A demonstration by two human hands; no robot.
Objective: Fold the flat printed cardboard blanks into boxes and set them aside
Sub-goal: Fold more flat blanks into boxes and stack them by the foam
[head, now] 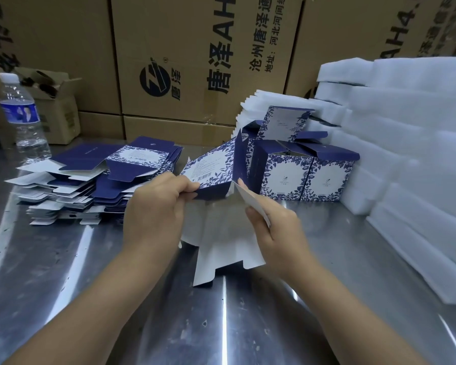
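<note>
Blank (221, 241) hangs mid-frame between both hands: left hand (153, 214) pinches its printed panel, right hand (277, 227) grips the white flap.

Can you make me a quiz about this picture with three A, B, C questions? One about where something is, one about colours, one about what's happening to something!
1. Where does the clear plastic water bottle stand?
A. far left on the shiny metal table
B. on the floor
C. inside a box

2. What colours is the stack of flat printed cardboard blanks?
A. red and yellow
B. green and black
C. dark blue and white

3. How is the cardboard blank being held?
A. lying flat, untouched
B. partly folded, lifted up
C. already a shut box

Answers:
1 A: it stands at the table's far-left side.
2 C: blue prints and white undersides show.
3 B: the left hand and right hand each pinch a bent panel.
</note>
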